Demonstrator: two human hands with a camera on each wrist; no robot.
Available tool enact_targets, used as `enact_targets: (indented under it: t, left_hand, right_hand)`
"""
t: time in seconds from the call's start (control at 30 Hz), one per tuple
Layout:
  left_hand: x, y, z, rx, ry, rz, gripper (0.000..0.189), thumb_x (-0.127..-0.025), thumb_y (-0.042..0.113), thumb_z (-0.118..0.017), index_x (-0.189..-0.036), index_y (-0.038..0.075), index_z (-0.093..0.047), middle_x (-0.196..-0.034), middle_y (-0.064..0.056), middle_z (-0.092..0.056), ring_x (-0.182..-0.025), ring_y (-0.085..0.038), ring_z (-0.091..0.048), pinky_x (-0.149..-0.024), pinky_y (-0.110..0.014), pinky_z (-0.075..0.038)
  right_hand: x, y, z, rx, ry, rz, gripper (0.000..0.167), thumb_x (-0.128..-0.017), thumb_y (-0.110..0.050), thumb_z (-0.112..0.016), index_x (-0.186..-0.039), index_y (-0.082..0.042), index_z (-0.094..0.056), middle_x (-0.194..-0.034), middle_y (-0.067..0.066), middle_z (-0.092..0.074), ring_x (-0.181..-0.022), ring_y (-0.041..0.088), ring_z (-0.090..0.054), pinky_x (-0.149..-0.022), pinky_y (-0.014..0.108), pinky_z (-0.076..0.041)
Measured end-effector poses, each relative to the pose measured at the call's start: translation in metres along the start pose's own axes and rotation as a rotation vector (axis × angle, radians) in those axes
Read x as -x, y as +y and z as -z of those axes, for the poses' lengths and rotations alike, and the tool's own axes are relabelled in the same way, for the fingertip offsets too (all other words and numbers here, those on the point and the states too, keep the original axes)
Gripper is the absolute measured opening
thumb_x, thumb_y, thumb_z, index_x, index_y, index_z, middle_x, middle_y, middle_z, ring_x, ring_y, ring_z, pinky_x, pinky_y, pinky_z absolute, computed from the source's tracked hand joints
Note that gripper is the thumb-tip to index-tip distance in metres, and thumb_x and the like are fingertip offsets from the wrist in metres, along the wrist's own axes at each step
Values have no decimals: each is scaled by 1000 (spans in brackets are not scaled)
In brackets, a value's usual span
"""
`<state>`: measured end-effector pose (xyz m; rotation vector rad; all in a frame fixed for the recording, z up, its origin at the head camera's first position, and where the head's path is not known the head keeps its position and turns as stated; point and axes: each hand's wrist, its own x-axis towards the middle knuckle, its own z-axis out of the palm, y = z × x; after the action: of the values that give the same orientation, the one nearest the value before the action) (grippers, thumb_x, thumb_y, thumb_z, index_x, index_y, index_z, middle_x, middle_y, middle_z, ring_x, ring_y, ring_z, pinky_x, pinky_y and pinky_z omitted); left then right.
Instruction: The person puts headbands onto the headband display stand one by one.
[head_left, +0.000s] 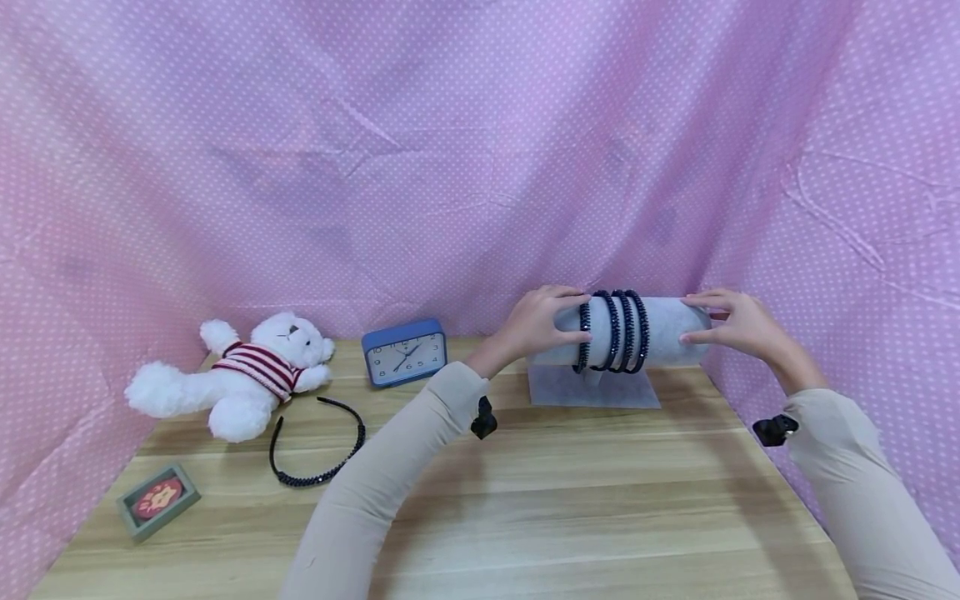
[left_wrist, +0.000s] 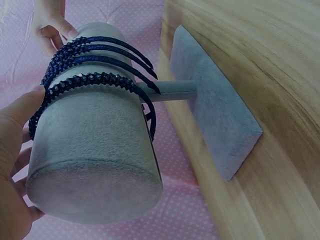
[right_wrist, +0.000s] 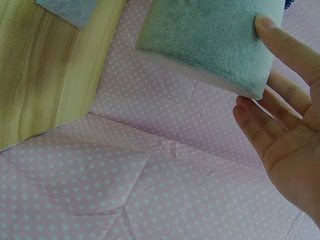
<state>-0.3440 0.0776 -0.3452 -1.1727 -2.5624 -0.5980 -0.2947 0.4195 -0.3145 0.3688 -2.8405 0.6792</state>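
A grey plush headband stand (head_left: 675, 333), a thick horizontal roll on a post and flat base, stands at the back right. Several dark beaded headbands (head_left: 622, 333) are looped over it. My left hand (head_left: 536, 321) grips the roll near its left end; its thumb tip lies right at the leftmost headband (left_wrist: 95, 80), and its other fingers reach round the far side, partly hidden. At the other end my right hand (head_left: 738, 323) holds the roll, with the thumb (right_wrist: 287, 42) on the plush and the fingers behind its edge.
Left of the stand is a blue alarm clock (head_left: 405, 354). A white teddy bear (head_left: 262, 367) in a striped top lies farther left. Another beaded headband (head_left: 315, 479) and a small framed picture (head_left: 159, 502) lie on the wooden table (head_left: 585, 500). Pink dotted cloth (head_left: 450, 167) hangs behind.
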Motion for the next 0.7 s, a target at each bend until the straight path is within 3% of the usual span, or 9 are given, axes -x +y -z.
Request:
enact_targets:
  t: [0.07, 0.13, 0.3, 0.33, 0.43, 0.5, 0.57, 0.63, 0.7]
  left_hand:
    - [0, 1, 1, -21, -14, -6, 72, -89, 53, -75, -150, 23, -53, -155, 0, -52, -144, -21, -47, -121, -43, -37]
    - [0, 1, 2, -40, -26, -11, 77, -86, 55, -77, -151, 22, -51, -155, -1, -51, -144, -22, -47, -120, -44, -38]
    - [0, 3, 2, -77, -46, 2, 82, -85, 57, -77, -153, 24, -48, -157, 1, -49, -145, -21, -45, -120, -43, -38]
    - [0, 4, 2, -79, -48, 7, 82, -85, 57, -77, -153, 24, -48, -157, 1, -48, -145, -21, -45, -120, -43, -38]
    - [-1, 6, 2, -81, -47, 17, 81, -85, 57, -77, -153, 24, -48, -157, 1, -48, -145, -21, -45, -120, -44, -38]
    - [-1, 8, 1, -82, -42, 19, 81, -85, 57, -77, -153, 23, -49, -157, 0, -49, -144, -21, -46, -120, -44, -38]
    - [-1, 9, 1, -87, -37, 23, 81, -85, 57, -77, -153, 23, -49, -156, 0, -49, -143, -21, -47, -120, -44, -38]
    - [-1, 11, 0, -89, -30, 28, 81, -85, 57, -77, -152, 23, -49, -156, 0, -50, -143, -22, -47, -120, -45, -38]
    - [-1, 12, -1, -96, -24, 35, 81, -85, 58, -77, -153, 24, -49, -156, 1, -49, -143, -22, -47, -119, -46, -39]
  right_hand:
    - [0, 1, 0, 1, 3, 3, 69, -76, -25, -91, -134, 2, -64, -137, 30, -59, -121, 51, -59, -84, 10, -52]
    - [0, 1, 0, 1, 4, 4, 69, -76, -26, -91, -134, 2, -64, -137, 30, -59, -121, 51, -59, -82, 7, -50]
    - [1, 0, 0, 4, 0, 0, 69, -77, -26, -90, -134, 2, -64, -138, 30, -58, -121, 51, -59, -92, 35, -56]
    - [1, 0, 0, 5, 0, -1, 69, -77, -26, -90, -135, 2, -63, -138, 30, -58, -121, 51, -59, -92, 35, -56]
    - [1, 0, 0, 2, 0, -2, 69, -77, -26, -90, -135, 1, -63, -138, 30, -58, -121, 51, -59, -88, 20, -55]
    - [1, 0, 0, -1, 0, 0, 69, -77, -26, -90, -135, 2, -64, -138, 30, -58, -121, 52, -59, -82, 6, -49]
    - [1, 0, 1, -2, 2, 3, 69, -77, -25, -90, -134, 2, -64, -138, 30, -58, -121, 52, -59, -79, 0, -44]
    - [1, -1, 1, -2, 1, 4, 69, -77, -25, -90, -134, 2, -64, -138, 31, -58, -122, 51, -58, -85, 10, -51]
    - [1, -1, 1, -3, -3, 1, 69, -78, -25, -90, -135, 2, -63, -139, 30, -58, -123, 51, -58, -92, 27, -56]
